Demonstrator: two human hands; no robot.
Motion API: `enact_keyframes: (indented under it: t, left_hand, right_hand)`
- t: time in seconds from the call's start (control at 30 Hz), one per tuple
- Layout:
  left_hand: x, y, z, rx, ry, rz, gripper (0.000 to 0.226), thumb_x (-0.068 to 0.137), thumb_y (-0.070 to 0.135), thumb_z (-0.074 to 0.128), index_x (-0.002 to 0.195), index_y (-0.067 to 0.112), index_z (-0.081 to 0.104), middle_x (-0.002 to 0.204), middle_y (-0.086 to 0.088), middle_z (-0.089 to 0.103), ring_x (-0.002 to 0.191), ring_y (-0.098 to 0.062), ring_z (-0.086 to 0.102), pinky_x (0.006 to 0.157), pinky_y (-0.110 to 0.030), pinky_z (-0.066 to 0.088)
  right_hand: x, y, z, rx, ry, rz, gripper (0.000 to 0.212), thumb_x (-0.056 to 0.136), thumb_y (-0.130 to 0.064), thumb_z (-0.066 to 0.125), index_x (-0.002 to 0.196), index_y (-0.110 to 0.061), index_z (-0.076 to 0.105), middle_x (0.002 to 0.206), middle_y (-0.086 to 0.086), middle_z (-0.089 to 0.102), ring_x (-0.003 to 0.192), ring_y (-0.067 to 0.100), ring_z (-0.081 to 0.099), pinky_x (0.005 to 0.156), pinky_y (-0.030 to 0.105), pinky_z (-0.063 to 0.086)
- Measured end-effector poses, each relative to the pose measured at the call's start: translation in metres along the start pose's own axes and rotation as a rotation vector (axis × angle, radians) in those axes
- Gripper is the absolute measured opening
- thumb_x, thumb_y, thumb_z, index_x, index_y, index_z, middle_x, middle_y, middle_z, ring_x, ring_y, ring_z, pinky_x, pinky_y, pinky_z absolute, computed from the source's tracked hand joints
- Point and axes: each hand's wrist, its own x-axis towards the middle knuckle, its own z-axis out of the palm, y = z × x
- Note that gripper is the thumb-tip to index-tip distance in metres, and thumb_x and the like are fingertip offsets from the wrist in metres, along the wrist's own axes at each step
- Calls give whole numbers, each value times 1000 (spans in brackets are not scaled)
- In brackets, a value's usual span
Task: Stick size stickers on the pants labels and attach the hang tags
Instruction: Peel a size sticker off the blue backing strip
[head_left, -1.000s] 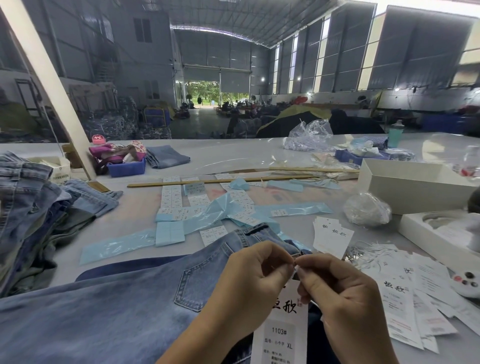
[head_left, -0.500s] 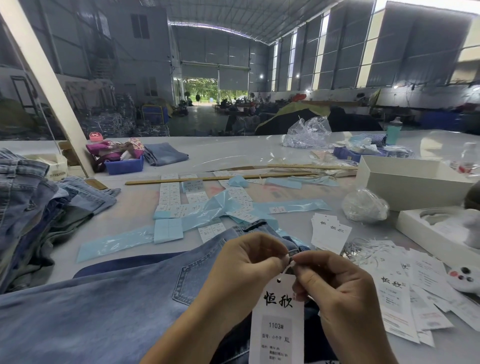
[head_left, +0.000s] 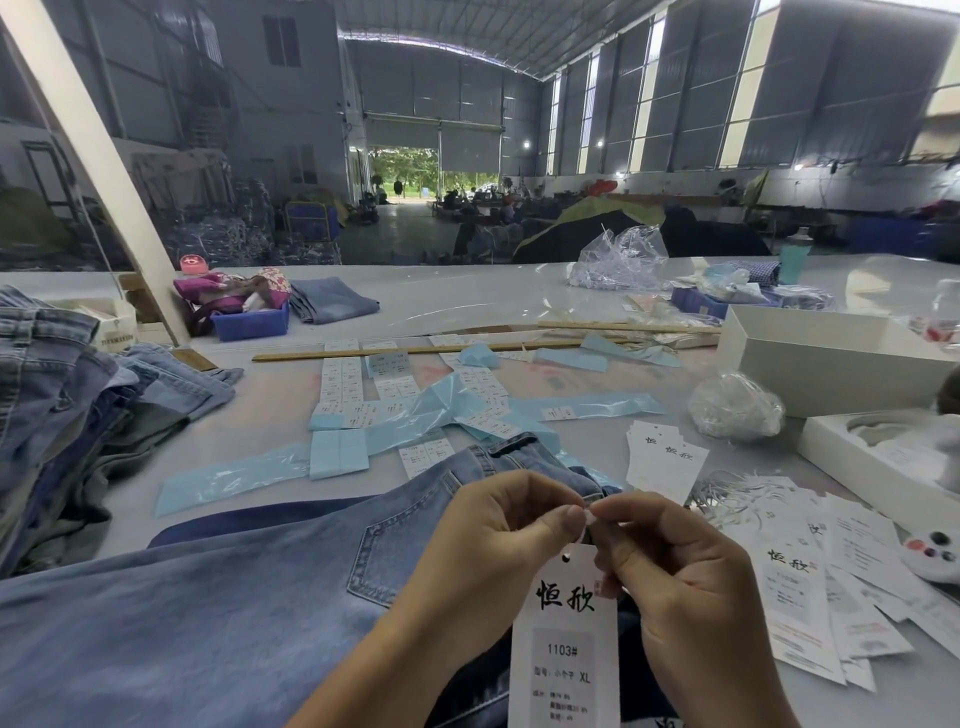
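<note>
Warehouse bench (head_left: 519, 291), tagging jeans.
Head view: jeans (head_left: 208, 613) spread across near bench; left hand (head_left: 498, 545) and right hand (head_left: 680, 577) meet above the waistband, fingers (head_left: 571, 519) of both pinching a small fastener at the top of a white hang tag (head_left: 563, 639), which hangs between them. Sticker sheets (head_left: 395, 384) lie beyond, loose tags (head_left: 831, 587) right, folded jeans pile (head_left: 57, 395) left.

Occlusions and cut-offs, head view

Hang tag (head_left: 565, 644) runs off bottom edge; small print under "XL" too blurred to read. Its string is hidden between pinching fingertips (head_left: 574, 517). Sticker sheets (head_left: 340, 379) too small to read. White box (head_left: 883, 457) clipped at right edge.
</note>
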Motion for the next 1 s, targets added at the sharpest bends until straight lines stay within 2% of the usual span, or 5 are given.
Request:
enact_keyframes:
  t: [0.2,0.33,0.57,0.77,1.0]
  left_hand:
    - [1,-5,-2,34,-10,1,17,89,13,70,77,24,73,73,7,71,67,0,61,63,-13,45]
    - [1,-6,-2,46,-5,-9,13,90,14,69,80,21,72,73,8,71,65,1,60,63,-13,45]
    - [-1,-4,-3,57,-13,-17,12,90,14,69,80,20,70,69,11,69,63,4,58,63,-12,44]
    - [-2,-5,-3,97,-14,-18,15,90,15,69,79,23,70,68,13,68,64,4,58,63,-12,44]
    - [-3,-6,-3,155,-10,-10,8,90,18,71,82,22,72,74,7,71,71,-2,63,66,-18,49]
  right_hand:
    - [1,3,0,-28,-1,-15,14,69,-34,69,81,-32,76,69,10,69,52,15,60,52,40,55]
    - [0,5,0,-44,1,-32,14,70,-37,70,82,-33,76,68,7,69,52,14,61,51,33,56]
    - [0,7,0,-50,4,-43,12,71,-33,70,82,-33,76,68,6,69,53,12,60,51,32,57]
    - [-1,6,1,-60,-2,-49,12,71,-32,70,81,-35,76,67,5,69,53,10,61,50,25,55]
    - [-1,0,1,-60,-8,-72,9,69,-31,71,76,-34,76,66,3,70,51,7,60,49,22,53]
